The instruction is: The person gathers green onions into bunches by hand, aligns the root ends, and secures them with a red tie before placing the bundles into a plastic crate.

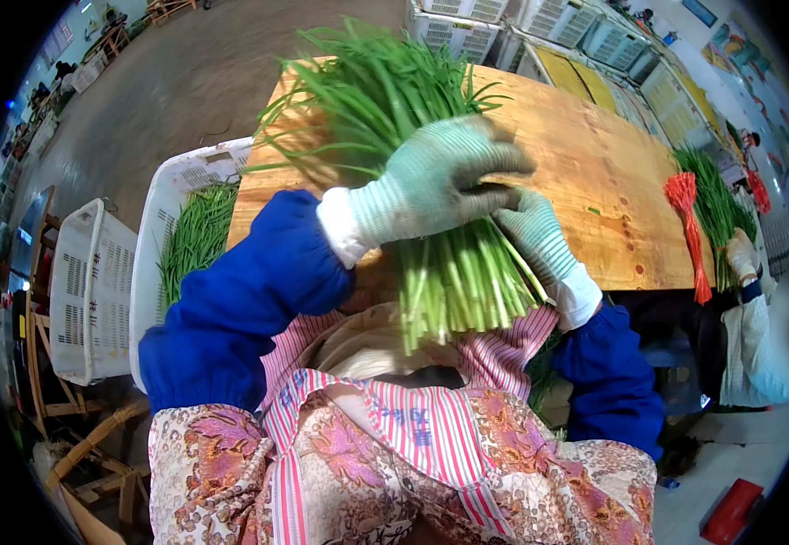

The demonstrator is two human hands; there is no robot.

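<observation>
A thick bunch of garlic chives (463, 282) lies across the near edge of the wooden table (594, 182), leaves fanned away from me, pale cut stems toward my body. My left hand (440, 173), in a green-striped glove, crosses over the middle of the bunch. Its fingers point right and are smeared by motion. Against the right side of the bunch, my right hand (537, 234), in a matching glove, is closed on the stems. Its fingertips are partly hidden by the left hand and the stems.
Left of the table, a white crate (152, 245) holds more greens, beside another white crate (88, 291). Red ties (685, 209) hang at the table's right edge, near more chives (712, 200) and another person's gloved hand (741, 256). Stacked crates (467, 36) stand behind.
</observation>
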